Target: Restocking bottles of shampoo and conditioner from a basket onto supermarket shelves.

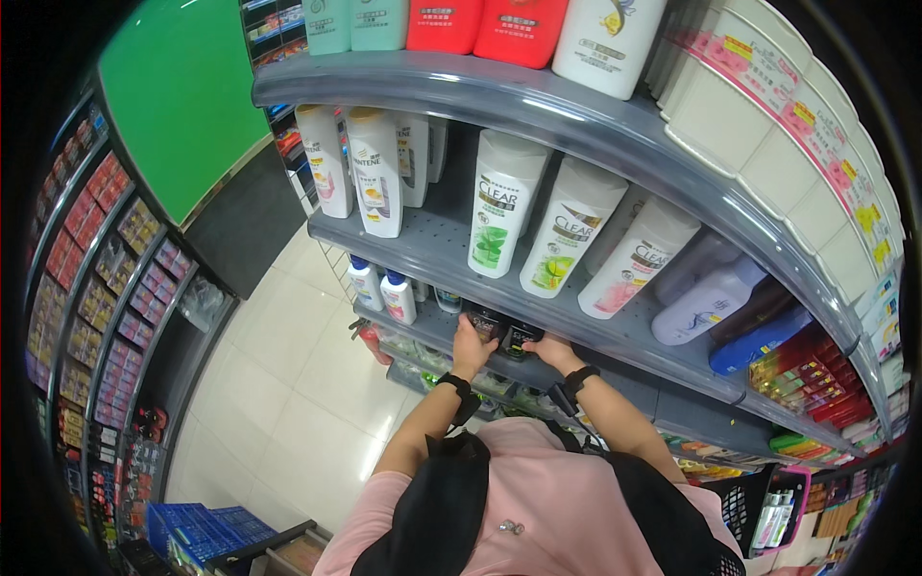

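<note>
On a lower shelf in front of me stand two black Clear bottles, side by side. My left hand [473, 348] has its fingers around the left black bottle [488, 324]. My right hand [555, 351] grips the right black bottle [520, 340] from its right side. The undersides of both bottles are hidden by my hands and the shelf edge. Small white bottles with blue caps [397, 297] stand to the left on the same shelf. Above, white Clear shampoo bottles [497, 216] and white Pantene bottles [374, 176] stand on the middle shelf.
The grey middle shelf's edge [432, 266] juts out just above my hands. Red shampoo bottles [515, 29] stand on the top shelf. A black basket with a pink rim [798, 504] holds white bottles at the lower right. Blue crates [209, 533] are at the lower left, beside the tiled floor [274, 403].
</note>
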Tool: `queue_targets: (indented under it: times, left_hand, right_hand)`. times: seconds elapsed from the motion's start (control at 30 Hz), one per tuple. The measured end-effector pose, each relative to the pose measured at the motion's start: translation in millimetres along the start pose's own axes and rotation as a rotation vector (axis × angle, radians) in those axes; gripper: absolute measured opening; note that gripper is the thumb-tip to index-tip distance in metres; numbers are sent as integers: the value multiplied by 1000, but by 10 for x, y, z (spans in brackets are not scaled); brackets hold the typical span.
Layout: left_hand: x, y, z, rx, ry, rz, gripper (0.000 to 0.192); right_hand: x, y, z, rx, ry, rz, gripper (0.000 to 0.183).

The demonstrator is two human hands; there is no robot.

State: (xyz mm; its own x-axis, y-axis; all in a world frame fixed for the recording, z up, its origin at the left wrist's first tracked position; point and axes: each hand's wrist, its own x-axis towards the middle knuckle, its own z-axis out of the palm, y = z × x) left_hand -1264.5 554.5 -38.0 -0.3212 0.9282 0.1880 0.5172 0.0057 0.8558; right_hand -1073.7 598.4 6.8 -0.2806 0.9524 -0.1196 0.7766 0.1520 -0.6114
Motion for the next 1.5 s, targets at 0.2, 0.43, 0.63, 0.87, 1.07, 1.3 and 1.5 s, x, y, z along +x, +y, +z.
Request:
queue_targets:
  times: [0.2, 0.43, 0.63, 0.87, 1.07, 1.3, 1.5]
  left_hand:
    - [-92, 39, -9, -56, -44, -51, 78]
    - [-35, -41, 73, -21, 15, -26, 80]
    - [70, -56, 52, 58, -66, -57, 82]
    - [-195, -333, -301, 240, -117, -19, 70]
    - [-916, -1111, -879, -72, -339, -216, 45]
    - [-2614, -2448, -1770, 536, -411, -799, 33]
    - [-3055, -2171, -1724, 340, -428, -1072, 27]
  right_hand:
    - [-98, 77, 37, -92, 8, -24, 72]
    - [-60, 76, 35, -120, 37, -62, 68]
    - [-15, -26, -56, -129, -53, 43, 63]
    - [-146, -140, -108, -90, -31, 58, 70]
    - [-206, 22, -5, -80, 35, 21, 76]
    - [-517, 443, 122, 246, 153, 212, 77]
    - [-1118, 1103, 55, 102, 92, 244, 78]
